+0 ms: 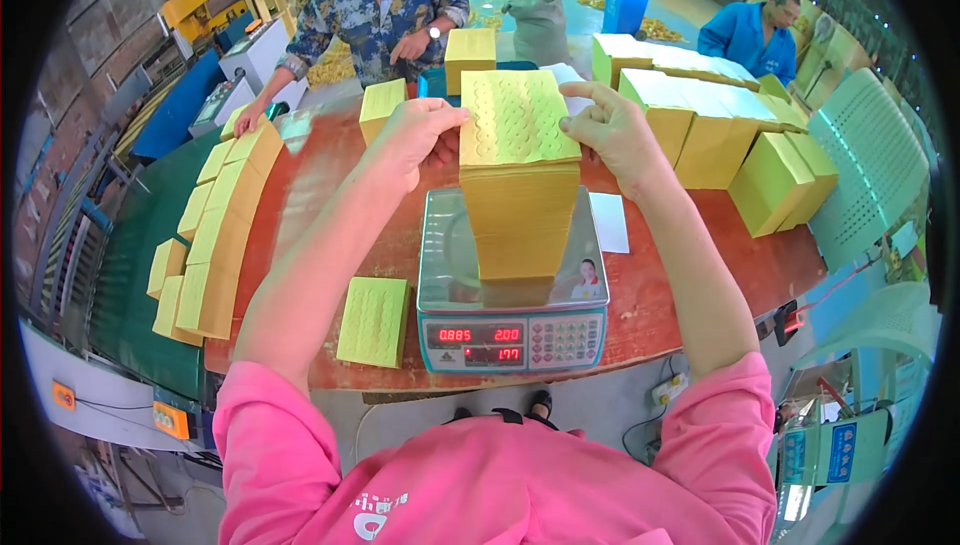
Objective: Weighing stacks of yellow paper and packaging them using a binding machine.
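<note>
A tall stack of yellow punched paper sheets (pixel 518 205) stands upright on the pan of a digital scale (pixel 510 330), whose red digits are lit. Rows of round cut patterns run across its top. My left hand (pixel 420 133) has thumb and forefinger closed on the stack's upper left edge. Across from it, the curled fingers of my right hand (pixel 615 130) grip the upper right edge, near the far corner. A smaller yellow paper stack (pixel 373 322) with the same pattern lies on the red table (pixel 650 290), left of the scale.
A row of yellow paper stacks (pixel 225 220) lines the green surface at left; larger blocks (pixel 690 125) stand at right. One co-worker (pixel 385 20) reaches toward the left row, another (pixel 755 35) sits at far right. A blue bin (pixel 627 7) stands behind.
</note>
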The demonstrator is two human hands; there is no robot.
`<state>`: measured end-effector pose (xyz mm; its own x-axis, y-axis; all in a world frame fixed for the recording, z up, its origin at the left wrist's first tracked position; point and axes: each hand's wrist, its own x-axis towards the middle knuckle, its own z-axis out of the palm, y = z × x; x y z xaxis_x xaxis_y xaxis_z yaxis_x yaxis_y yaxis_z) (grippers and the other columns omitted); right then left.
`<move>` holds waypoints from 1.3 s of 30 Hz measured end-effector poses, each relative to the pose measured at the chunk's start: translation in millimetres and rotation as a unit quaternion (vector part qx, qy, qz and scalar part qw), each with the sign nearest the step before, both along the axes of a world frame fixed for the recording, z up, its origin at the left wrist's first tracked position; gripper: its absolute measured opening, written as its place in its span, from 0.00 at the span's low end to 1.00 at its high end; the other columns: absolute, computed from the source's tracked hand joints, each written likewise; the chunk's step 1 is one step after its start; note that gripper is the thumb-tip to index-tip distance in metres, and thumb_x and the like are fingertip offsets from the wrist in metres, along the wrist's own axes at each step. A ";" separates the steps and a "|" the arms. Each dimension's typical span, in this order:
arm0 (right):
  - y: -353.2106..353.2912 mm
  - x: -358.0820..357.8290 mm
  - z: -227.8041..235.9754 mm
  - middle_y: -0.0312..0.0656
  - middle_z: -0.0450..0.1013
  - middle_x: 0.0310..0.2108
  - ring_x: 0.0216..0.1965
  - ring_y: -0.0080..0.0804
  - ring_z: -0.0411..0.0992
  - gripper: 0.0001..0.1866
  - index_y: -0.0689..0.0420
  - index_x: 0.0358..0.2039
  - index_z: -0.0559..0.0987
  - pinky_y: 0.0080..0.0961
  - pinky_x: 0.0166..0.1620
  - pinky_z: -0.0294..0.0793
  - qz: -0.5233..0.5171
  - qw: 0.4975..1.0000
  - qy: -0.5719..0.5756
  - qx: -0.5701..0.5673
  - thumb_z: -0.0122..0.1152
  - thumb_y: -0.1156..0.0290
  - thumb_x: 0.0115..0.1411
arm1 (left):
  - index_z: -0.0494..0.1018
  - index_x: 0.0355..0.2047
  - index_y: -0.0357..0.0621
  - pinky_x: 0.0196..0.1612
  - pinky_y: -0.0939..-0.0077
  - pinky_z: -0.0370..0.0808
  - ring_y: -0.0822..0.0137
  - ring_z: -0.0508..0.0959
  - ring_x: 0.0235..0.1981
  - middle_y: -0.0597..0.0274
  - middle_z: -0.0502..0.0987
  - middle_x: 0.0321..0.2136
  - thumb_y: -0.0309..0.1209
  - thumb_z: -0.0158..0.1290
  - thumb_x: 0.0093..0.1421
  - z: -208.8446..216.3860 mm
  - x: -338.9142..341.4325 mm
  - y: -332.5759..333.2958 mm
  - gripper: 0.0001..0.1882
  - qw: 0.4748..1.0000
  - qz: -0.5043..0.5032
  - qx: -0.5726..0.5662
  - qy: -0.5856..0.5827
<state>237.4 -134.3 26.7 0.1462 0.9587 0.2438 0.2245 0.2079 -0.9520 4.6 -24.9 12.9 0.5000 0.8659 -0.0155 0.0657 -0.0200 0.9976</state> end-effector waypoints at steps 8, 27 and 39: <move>-4.5 2.4 -11.5 0.33 0.71 0.25 0.28 0.16 0.68 0.22 0.67 0.52 0.72 0.17 0.33 0.67 -0.004 0.999 -0.039 0.024 0.61 0.76 0.58 | 0.72 0.25 0.50 0.22 0.84 0.63 0.80 0.70 0.17 0.72 0.74 0.19 0.38 0.55 0.61 4.5 0.1 -20.5 0.10 0.999 0.002 -0.035 -0.031; -0.6 -8.9 -38.2 0.31 0.66 0.20 0.21 0.16 0.64 0.11 0.62 0.42 0.80 0.19 0.24 0.69 -0.116 0.986 -0.087 0.087 0.60 0.72 0.61 | 0.68 0.27 0.35 0.29 0.66 0.71 0.58 0.77 0.24 0.48 0.73 0.22 0.31 0.50 0.61 -46.6 16.1 -5.5 0.11 0.933 0.144 0.315 0.095; -53.3 -18.6 -48.8 0.30 0.68 0.22 0.23 0.15 0.64 0.09 0.60 0.41 0.81 0.16 0.29 0.68 -0.135 0.980 0.038 0.142 0.55 0.73 0.64 | 0.69 0.37 0.45 0.18 0.82 0.64 0.77 0.67 0.15 0.66 0.70 0.18 0.38 0.46 0.67 -58.1 -36.4 -86.3 0.10 0.992 0.109 0.065 -0.019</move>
